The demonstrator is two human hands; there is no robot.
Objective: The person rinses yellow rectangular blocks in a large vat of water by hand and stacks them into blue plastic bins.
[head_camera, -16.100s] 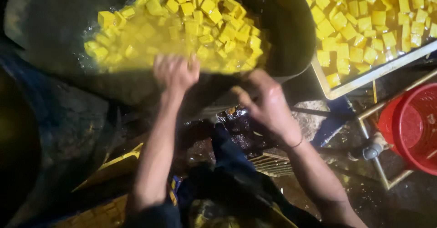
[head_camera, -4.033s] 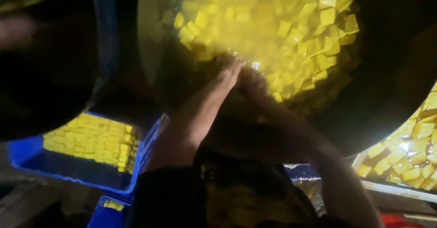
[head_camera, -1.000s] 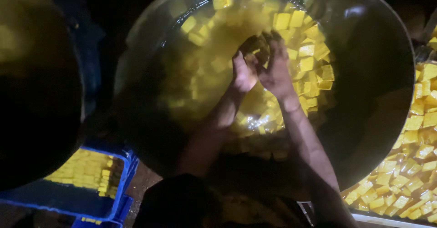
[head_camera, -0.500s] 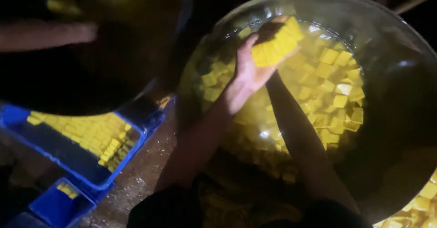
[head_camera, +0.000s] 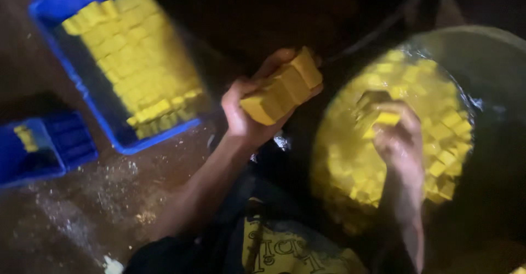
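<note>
Yellow blocks (head_camera: 282, 90) fill left hand (head_camera: 246, 115) over wet floor (head_camera: 98, 197).

Left hand (head_camera: 253, 110) grips a row of yellow cubes (head_camera: 282, 88) above the dark floor; at three o'clock, right hand (head_camera: 397, 137) closes on one yellow block (head_camera: 383, 119) over a large metal basin (head_camera: 487, 60) of floating cubes; at ten o'clock, a blue crate (head_camera: 66, 0) holds packed rows; a smaller blue tray (head_camera: 60, 142) lies at nine o'clock.
</note>
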